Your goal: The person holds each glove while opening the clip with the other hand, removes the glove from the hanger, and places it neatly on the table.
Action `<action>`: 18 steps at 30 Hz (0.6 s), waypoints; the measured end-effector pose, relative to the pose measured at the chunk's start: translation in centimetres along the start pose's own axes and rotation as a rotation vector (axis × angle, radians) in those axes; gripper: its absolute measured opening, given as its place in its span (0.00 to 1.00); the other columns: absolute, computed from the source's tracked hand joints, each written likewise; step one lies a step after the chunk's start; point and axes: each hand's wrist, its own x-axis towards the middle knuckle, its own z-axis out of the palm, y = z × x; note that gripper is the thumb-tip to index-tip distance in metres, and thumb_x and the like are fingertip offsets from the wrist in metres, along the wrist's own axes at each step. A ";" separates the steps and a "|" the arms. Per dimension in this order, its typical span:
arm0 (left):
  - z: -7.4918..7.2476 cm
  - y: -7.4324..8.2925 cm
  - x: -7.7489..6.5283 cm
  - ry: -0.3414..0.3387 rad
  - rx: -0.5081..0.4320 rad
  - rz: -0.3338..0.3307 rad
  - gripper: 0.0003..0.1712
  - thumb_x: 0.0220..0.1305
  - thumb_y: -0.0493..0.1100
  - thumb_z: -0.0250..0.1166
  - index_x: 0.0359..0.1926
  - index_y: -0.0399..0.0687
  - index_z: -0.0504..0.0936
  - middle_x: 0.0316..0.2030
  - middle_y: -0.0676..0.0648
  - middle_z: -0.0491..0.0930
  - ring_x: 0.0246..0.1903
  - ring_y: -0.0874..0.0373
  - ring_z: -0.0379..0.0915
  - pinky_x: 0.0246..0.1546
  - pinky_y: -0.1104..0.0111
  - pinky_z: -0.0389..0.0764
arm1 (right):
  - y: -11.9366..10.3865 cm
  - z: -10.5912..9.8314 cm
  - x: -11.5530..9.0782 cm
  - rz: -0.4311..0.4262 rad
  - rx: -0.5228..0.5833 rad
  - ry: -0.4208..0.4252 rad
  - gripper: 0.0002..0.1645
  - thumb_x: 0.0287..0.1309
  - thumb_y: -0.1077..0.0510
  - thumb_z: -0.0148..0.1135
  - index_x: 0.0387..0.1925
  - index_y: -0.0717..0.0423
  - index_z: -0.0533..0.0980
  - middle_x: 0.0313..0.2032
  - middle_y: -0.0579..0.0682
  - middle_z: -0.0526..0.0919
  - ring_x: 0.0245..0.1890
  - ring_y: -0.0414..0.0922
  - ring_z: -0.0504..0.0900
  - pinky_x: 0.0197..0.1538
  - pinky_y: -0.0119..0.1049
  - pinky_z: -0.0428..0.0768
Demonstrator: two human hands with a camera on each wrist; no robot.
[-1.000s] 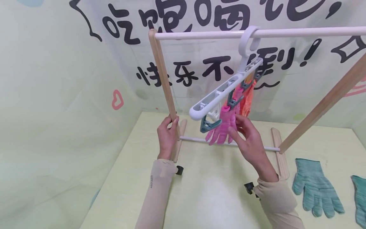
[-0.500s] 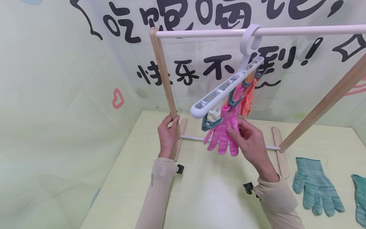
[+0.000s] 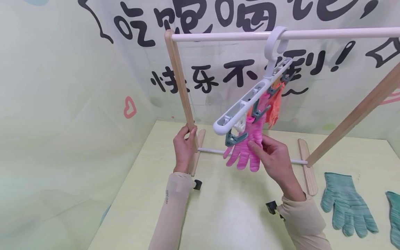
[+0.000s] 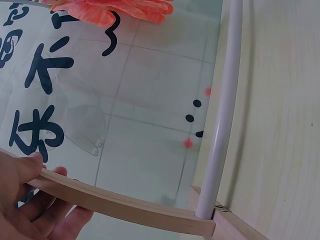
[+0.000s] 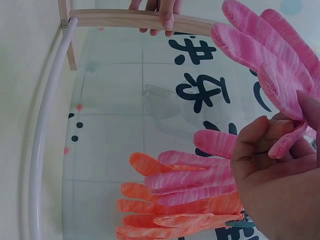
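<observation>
My left hand (image 3: 183, 151) grips the left wooden post (image 3: 179, 76) of the rack, low down; thumb and fingers lie on either side of it in the left wrist view. With thumb and fingers, my right hand (image 3: 276, 161) pinches the thumb side of a pink knit glove (image 3: 245, 154). This glove hangs fingers down near the front end of a white hanger (image 3: 247, 104), its cuff up by the grey-blue clips (image 3: 259, 113). Behind it, the right wrist view shows another pink glove (image 5: 195, 175) and orange gloves (image 5: 185, 210).
The hanger hooks over the rack's white top rail (image 3: 218, 36). A green glove (image 3: 347, 205) lies flat on the table (image 3: 231, 215) at right, with part of another green glove (image 3: 394, 215) at the edge. The right post (image 3: 353, 118) and lower rail (image 3: 210, 150) frame the space.
My right hand has drawn the pink glove slightly downward and turned it so its fingers spread flatter toward me. The hanger has swung slightly right. My left hand stays on the post.
</observation>
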 end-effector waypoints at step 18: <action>0.0 0.9 -0.4 -0.009 0.029 -0.024 0.13 0.69 0.44 0.63 0.50 0.45 0.85 0.49 0.43 0.85 0.44 0.46 0.85 0.45 0.55 0.86 | 0.7 -0.5 -0.4 0.024 -0.017 -0.014 0.14 0.65 0.58 0.64 0.50 0.59 0.82 0.25 0.40 0.78 0.25 0.40 0.71 0.22 0.31 0.69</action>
